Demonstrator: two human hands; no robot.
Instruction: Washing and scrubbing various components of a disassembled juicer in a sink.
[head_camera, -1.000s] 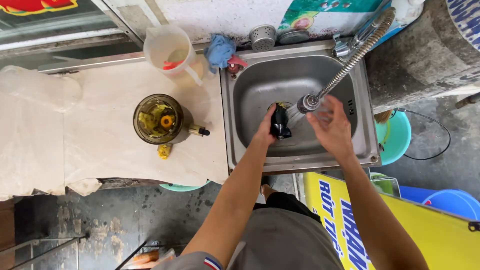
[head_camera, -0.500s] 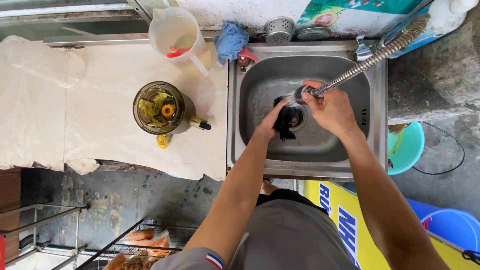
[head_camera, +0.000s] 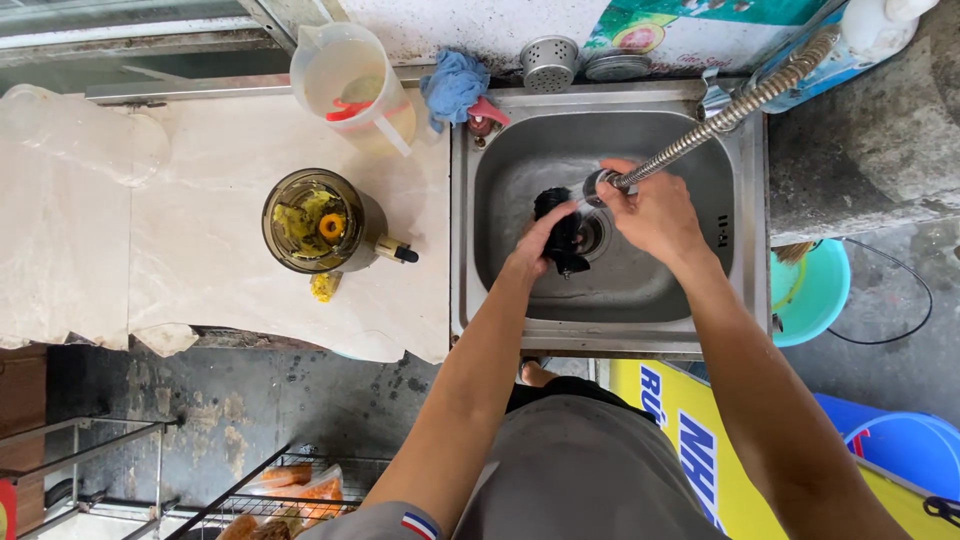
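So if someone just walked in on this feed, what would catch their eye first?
Most likely the two hands meeting over the steel sink: the left hand holds a black part while the right hand aims the flexible spray faucet at it. Next, the juicer bowl with yellow pulp on the pale counter to the left.

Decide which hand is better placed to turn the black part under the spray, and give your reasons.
Left. The left hand already grips the black part over the sink drain, while the right hand is occupied holding the spray hose head.
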